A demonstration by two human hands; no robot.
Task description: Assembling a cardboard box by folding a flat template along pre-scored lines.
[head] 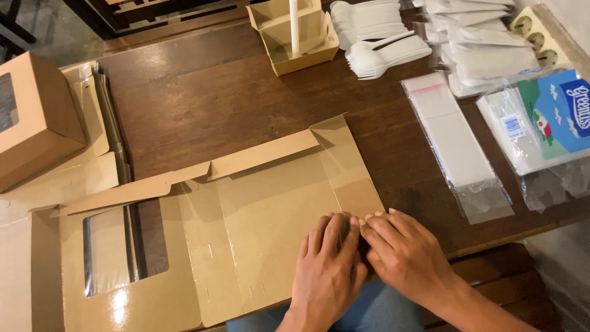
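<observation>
The flat box blank [246, 215] of brown cardboard lies unfolded across the near half of the dark wooden table [203, 98], overhanging its near edge toward your lap. Its left panel carries a rectangular clear window [126, 249]; a long narrow flap [184, 175] stands up along its far edge, and a smaller end panel [344, 163] extends at the right.

To the far left, an assembled brown box [34, 117] with a window rests on a stack of further flat blanks [92, 147]. At the far centre sits a small open cardboard tray [298, 37] with a white upright rod in it. To its right lies a pile of white plastic forks [381, 46], and beyond that a heap of white sachets [479, 49]. A long clear sleeve of white sheets [455, 147] lies at the right, and beside it a tissue pack [547, 123] in clear wrap with a blue and green label. A cream-coloured power strip [538, 31] sits at the far right corner.

Your left hand [329, 264] lies palm down on the blank's near right portion, fingers extended and together. Your right hand [402, 252] lies palm down just beside it, at the blank's right edge, fingers together and angled inward. The fingertips of both hands meet. Neither hand is clamped on anything; both press flat on the cardboard.
</observation>
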